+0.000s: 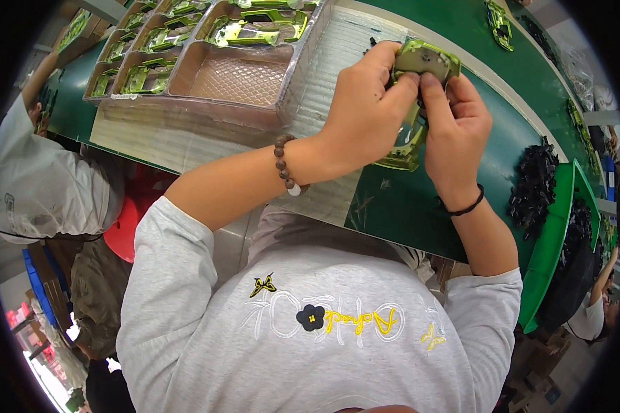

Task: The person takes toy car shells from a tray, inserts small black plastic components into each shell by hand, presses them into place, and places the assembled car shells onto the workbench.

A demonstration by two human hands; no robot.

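A shiny lime-green toy car body shell (410, 135) is held between my two hands over the front of the table. My left hand (365, 93) grips its upper left side, the thumb pressing on the pale inner face. From the right, my right hand (458, 127) holds the shell, its thumb beside the left one near the middle. Something small and dark shows beneath the thumbs; fingers hide most of it. Left of my hands stands a clear-walled brown compartment tray (289, 89) with several similar green shells (258, 27) in it.
A pale foam sheet (145, 131) lies under the tray. At the right, a heap of small black parts (534, 175) sits beside a green bin (548, 268). More green shells (499, 26) rest on the green surface beyond. Another person (48, 172) works at the left.
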